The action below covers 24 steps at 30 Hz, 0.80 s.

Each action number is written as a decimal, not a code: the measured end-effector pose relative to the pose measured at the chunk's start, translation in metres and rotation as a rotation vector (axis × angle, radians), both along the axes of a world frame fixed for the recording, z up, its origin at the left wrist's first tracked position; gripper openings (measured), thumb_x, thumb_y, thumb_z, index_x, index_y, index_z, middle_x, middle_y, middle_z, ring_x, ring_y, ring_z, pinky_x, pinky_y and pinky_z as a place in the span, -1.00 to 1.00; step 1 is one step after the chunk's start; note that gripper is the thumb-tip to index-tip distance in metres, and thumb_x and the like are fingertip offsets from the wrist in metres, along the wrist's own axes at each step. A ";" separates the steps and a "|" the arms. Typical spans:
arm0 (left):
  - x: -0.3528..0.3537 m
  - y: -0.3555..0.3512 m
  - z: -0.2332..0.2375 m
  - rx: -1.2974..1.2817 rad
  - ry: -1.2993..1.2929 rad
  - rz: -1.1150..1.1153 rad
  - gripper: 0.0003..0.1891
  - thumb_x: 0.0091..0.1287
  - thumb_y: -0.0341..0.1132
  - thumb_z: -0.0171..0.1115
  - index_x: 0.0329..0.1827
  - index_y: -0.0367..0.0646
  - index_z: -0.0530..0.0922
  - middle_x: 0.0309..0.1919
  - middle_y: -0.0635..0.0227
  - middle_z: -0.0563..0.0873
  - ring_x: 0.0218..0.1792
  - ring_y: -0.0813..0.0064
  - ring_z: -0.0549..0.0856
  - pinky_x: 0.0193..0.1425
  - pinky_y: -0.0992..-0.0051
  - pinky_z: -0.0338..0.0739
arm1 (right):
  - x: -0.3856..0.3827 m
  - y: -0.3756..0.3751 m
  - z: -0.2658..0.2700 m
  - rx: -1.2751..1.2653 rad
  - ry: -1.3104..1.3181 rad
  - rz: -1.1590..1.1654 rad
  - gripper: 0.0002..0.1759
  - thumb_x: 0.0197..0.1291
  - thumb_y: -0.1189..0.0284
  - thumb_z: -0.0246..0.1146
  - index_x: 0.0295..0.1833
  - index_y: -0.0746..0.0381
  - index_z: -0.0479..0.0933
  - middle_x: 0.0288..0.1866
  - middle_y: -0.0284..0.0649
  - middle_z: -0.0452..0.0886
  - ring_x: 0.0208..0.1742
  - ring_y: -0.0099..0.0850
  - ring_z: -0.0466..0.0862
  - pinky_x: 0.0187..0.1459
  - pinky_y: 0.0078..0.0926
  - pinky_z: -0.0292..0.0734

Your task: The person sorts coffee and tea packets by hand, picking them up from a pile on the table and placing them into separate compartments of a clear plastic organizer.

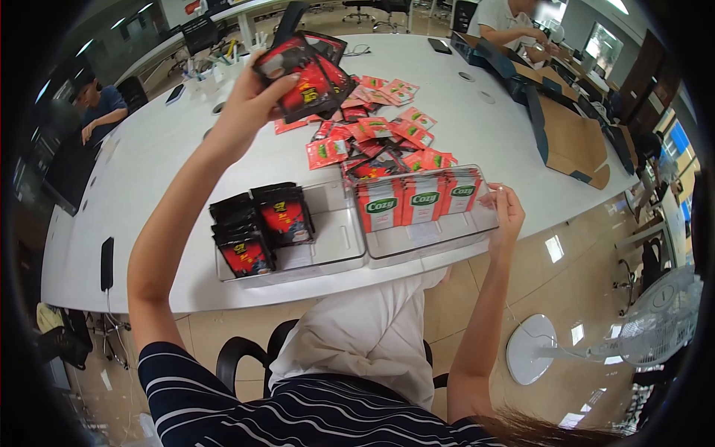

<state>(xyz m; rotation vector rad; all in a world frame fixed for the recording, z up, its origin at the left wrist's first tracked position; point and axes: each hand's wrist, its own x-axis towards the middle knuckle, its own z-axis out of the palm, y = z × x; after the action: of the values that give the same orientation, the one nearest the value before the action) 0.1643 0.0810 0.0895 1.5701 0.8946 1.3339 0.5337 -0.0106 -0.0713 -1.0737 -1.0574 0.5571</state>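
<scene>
Left grip: the left hand (252,104) is raised above the far left part of the table (521,134), closed with the thumb across the face of several black-and-red sachets (316,86), which are fanned out.
Right grip: the right hand (508,212) is at the right end of the right-hand clear container (447,238), fingers bent and near its end wall; whether it has firm hold of the wall cannot be told.
Left-hand clear container (335,246): on the near part of the table, beside the right-hand one; black-and-red stacks (287,216) occupy its left part, and bare floor shows to their right.
Right-hand contents: pink "Cozy" sachets (424,200) standing in three side-by-side rows along the far side.
Loose pile (372,132): pink and black-and-red sachets mixed, overlapping, on the table beyond the containers.
Phone (439,45): flat on the far part of the table.
Opened carton (570,138): at the far right of the table, flaps spread.
Fan (659,313): on the floor, to the right of the table.
</scene>
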 end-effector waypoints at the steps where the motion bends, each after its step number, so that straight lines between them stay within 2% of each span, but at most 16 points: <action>1: -0.015 -0.015 0.004 -0.014 0.004 0.039 -0.59 0.34 -0.31 0.18 0.18 -0.11 0.27 -0.04 0.39 0.55 -0.11 0.64 0.60 -0.10 0.56 0.54 | -0.001 0.001 -0.001 0.018 0.018 -0.023 -0.70 0.37 0.36 0.00 -0.09 0.39 0.51 -0.42 -0.31 0.57 -0.36 -0.59 0.51 -0.17 -0.61 0.36; 4: -0.048 -0.061 0.004 -0.013 -0.045 0.139 -0.53 0.35 -0.36 0.14 0.28 -0.13 0.21 0.06 0.34 0.52 0.01 0.59 0.57 0.02 0.55 0.52 | -0.006 -0.003 0.000 0.160 -0.111 -0.371 -0.74 0.35 0.43 0.01 -0.13 0.41 0.50 -0.36 -0.24 0.59 -0.36 -0.54 0.54 -0.17 -0.61 0.40; 6: -0.053 -0.096 -0.005 0.052 -0.161 0.178 -0.48 0.36 -0.41 0.11 0.35 -0.16 0.15 0.12 0.28 0.50 0.07 0.55 0.56 0.09 0.54 0.50 | -0.028 -0.021 0.003 0.281 -0.127 -0.498 -0.77 0.33 0.45 0.00 -0.17 0.40 0.50 -0.35 -0.22 0.59 -0.37 -0.52 0.53 -0.19 -0.56 0.40; 7: -0.054 -0.110 -0.013 0.085 -0.200 0.201 -0.51 0.37 -0.42 0.09 0.34 -0.21 0.19 0.14 0.27 0.50 0.09 0.54 0.54 0.13 0.52 0.48 | -0.042 -0.028 0.009 0.343 -0.134 -0.563 -0.78 0.32 0.46 0.00 -0.19 0.39 0.51 -0.34 -0.21 0.59 -0.37 -0.51 0.53 -0.20 -0.54 0.41; 10: -0.055 -0.140 -0.043 0.112 -0.321 0.199 -0.55 0.36 -0.43 0.07 0.31 -0.25 0.26 0.14 0.26 0.50 0.11 0.52 0.54 0.16 0.49 0.48 | -0.110 -0.048 0.035 0.478 -0.191 -0.378 -0.81 0.29 0.51 0.00 -0.24 0.37 0.50 -0.37 -0.21 0.59 -0.37 -0.50 0.52 -0.26 -0.52 0.40; 12: -0.047 -0.153 -0.065 0.018 -0.468 0.259 -0.58 0.36 -0.46 0.09 0.26 -0.29 0.29 0.06 0.24 0.57 0.03 0.51 0.59 0.11 0.47 0.51 | -0.138 -0.052 0.045 0.519 -0.355 -0.130 -0.85 0.26 0.53 0.05 -0.21 0.35 0.52 -0.37 -0.24 0.59 -0.39 -0.51 0.52 -0.30 -0.57 0.39; 14: -0.028 -0.167 -0.082 -0.014 -0.572 0.200 -0.65 0.35 -0.44 0.11 0.18 -0.31 0.36 0.00 0.27 0.61 -0.02 0.52 0.61 0.10 0.47 0.52 | -0.168 -0.053 0.066 0.426 -0.377 0.089 -0.86 0.25 0.53 0.09 -0.18 0.34 0.53 -0.37 -0.26 0.60 -0.41 -0.55 0.51 -0.31 -0.63 0.38; 15: -0.016 -0.176 -0.088 -0.063 -0.601 0.106 -0.63 0.35 -0.46 0.11 0.20 -0.31 0.34 0.03 0.26 0.59 0.02 0.52 0.59 0.13 0.47 0.49 | -0.177 -0.055 0.075 0.383 -0.389 0.200 -0.86 0.25 0.53 0.10 -0.16 0.34 0.54 -0.37 -0.27 0.60 -0.42 -0.57 0.50 -0.32 -0.66 0.38; 16: -0.005 -0.185 -0.095 -0.111 -0.634 0.012 -0.60 0.34 -0.49 0.11 0.22 -0.31 0.32 0.05 0.26 0.57 0.05 0.52 0.57 0.16 0.47 0.47 | -0.180 -0.057 0.082 0.239 -0.280 0.309 -0.85 0.25 0.52 0.12 -0.15 0.33 0.54 -0.37 -0.29 0.60 -0.42 -0.60 0.50 -0.33 -0.68 0.37; 18: 0.011 -0.196 -0.109 -0.159 -0.520 -0.049 -0.51 0.32 -0.55 0.10 0.31 -0.30 0.23 0.17 0.25 0.48 0.15 0.52 0.49 0.22 0.49 0.39 | -0.183 -0.060 0.092 -0.051 -0.070 0.521 -0.85 0.25 0.50 0.15 -0.12 0.32 0.55 -0.36 -0.33 0.60 -0.41 -0.66 0.49 -0.34 -0.72 0.37; 19: 0.017 -0.199 -0.111 -0.217 -0.547 -0.120 -0.46 0.31 -0.58 0.08 0.35 -0.28 0.17 0.21 0.25 0.43 0.19 0.52 0.45 0.25 0.50 0.35 | -0.180 -0.062 0.092 -0.126 0.044 0.580 -0.87 0.25 0.51 0.16 -0.16 0.34 0.53 -0.37 -0.39 0.58 -0.40 -0.73 0.47 -0.36 -0.76 0.36; 21: 0.027 -0.204 -0.115 -0.237 -0.575 -0.200 -0.37 0.29 -0.63 0.06 0.42 -0.25 0.06 0.27 0.27 0.35 0.25 0.51 0.39 0.30 0.50 0.29 | -0.172 -0.062 0.089 -0.146 0.022 0.621 -0.89 0.23 0.52 0.18 -0.19 0.35 0.52 -0.36 -0.42 0.56 -0.40 -0.74 0.46 -0.37 -0.78 0.35; 23: 0.028 -0.207 -0.125 -0.295 -0.590 -0.226 -0.37 0.28 -0.64 0.06 0.41 -0.25 0.07 0.22 0.26 0.39 0.23 0.55 0.40 0.26 0.53 0.33 | -0.172 -0.063 0.088 -0.183 0.042 0.640 -0.91 0.15 0.54 0.25 -0.26 0.35 0.51 -0.38 -0.42 0.54 -0.43 -0.77 0.42 -0.42 -0.81 0.31; 24: 0.028 -0.209 -0.128 -0.322 -0.610 -0.225 -0.38 0.28 -0.65 0.06 0.40 -0.26 0.08 0.20 0.26 0.40 0.20 0.56 0.42 0.23 0.55 0.37 | -0.171 -0.065 0.089 -0.244 -0.061 0.666 -0.90 0.13 0.55 0.26 -0.27 0.34 0.51 -0.39 -0.42 0.53 -0.44 -0.77 0.41 -0.44 -0.81 0.29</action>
<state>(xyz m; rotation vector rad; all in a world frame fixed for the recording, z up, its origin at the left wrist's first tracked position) 0.1927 -0.1276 -0.0382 0.9029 0.4988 1.3172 0.3631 -0.0751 0.0179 -0.9362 -1.4318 1.2168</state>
